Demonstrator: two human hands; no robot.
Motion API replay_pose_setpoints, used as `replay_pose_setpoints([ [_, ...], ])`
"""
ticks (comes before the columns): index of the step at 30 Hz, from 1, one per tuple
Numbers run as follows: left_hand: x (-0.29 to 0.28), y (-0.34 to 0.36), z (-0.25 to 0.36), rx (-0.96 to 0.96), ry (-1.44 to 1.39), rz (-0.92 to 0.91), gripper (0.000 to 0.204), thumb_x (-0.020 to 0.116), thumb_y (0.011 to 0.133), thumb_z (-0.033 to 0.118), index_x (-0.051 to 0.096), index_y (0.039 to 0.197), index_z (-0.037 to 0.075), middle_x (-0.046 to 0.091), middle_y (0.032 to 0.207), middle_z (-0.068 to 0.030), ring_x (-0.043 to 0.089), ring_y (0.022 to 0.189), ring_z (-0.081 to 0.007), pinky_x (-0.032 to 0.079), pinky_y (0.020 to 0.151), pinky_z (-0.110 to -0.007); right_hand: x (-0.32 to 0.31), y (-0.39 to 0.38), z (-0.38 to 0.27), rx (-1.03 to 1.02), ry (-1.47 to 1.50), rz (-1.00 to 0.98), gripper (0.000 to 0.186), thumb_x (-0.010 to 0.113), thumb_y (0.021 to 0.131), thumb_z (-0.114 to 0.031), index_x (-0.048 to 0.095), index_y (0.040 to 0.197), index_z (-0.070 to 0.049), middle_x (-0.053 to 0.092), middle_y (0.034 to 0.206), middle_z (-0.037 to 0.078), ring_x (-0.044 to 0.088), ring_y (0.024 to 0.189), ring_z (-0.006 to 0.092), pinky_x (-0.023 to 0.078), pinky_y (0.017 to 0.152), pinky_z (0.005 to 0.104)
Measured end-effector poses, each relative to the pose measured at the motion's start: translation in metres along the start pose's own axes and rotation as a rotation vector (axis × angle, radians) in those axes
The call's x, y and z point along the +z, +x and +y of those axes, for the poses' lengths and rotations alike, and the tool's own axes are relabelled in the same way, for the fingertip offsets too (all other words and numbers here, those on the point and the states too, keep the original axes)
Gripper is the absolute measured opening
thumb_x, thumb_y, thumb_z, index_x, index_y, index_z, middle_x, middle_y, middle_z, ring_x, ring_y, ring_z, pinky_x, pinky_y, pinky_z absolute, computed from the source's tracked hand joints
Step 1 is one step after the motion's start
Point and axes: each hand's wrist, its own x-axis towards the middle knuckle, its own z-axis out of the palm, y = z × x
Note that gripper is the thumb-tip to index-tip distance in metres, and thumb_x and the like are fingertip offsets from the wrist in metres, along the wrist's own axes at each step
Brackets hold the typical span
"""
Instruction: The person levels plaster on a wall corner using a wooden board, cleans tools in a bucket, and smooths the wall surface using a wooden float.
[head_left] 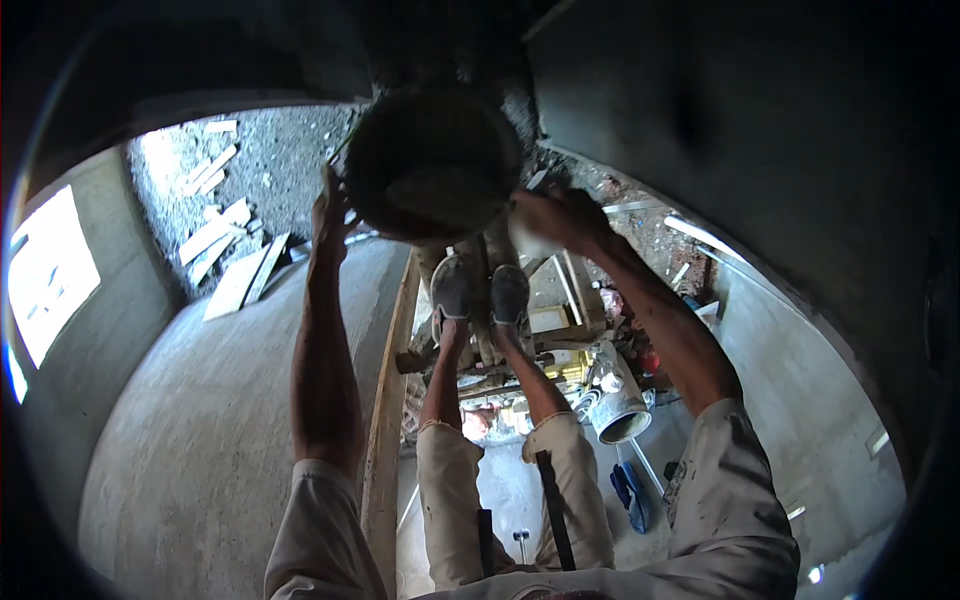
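A dark round bucket (pixel 432 150) is raised in front of me, with greyish material dimly visible inside. My left hand (pixel 330 214) grips the bucket at its left side, fingers curled round it. At the right edge of the rim, my right hand (pixel 560 215) also has hold of it; a pale blur hides part of these fingers. Below the bucket, my feet in grey shoes (pixel 450 290) rest on narrow timber poles (pixel 480 340) high above a cluttered floor.
A long board (pixel 385 430) runs beside my left leg, next to a concrete surface (pixel 210 420). Loose pale boards (pixel 240 280) lie on gravel at upper left. Below right are a tilted bucket (pixel 615 400), debris and a blue object (pixel 630 495). A dark wall (pixel 730 140) rises at right.
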Motion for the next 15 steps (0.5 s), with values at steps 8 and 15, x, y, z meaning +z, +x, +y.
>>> replay_pose_setpoints([
  [8,-0.091,-0.182,-0.069,-0.127,-0.12,0.026,0.093,0.044,0.078,0.077,0.012,0.149,0.025,0.027,0.149,-0.0112,0.035,0.13,-0.036,0.037,0.092,-0.06,-0.196,-0.142,-0.164,-0.041,-0.056,0.117,0.049,0.073,0.072,-0.021,0.051,0.115,-0.013,0.063,0.092,0.01,0.065,0.079,0.0288,0.054,0.069,0.0392],
  [15,-0.078,-0.406,-0.069,-0.33,0.19,-0.177,0.103,0.041,0.076,0.081,0.011,0.149,0.016,0.032,0.144,-0.0187,0.041,0.124,-0.0386,0.042,0.088,-0.057,-0.401,-0.31,-0.33,-0.028,0.182,0.4,0.035,0.071,0.079,-0.023,0.058,0.108,-0.008,0.062,0.09,0.01,0.065,0.076,0.0284,0.053,0.065,0.0377],
])
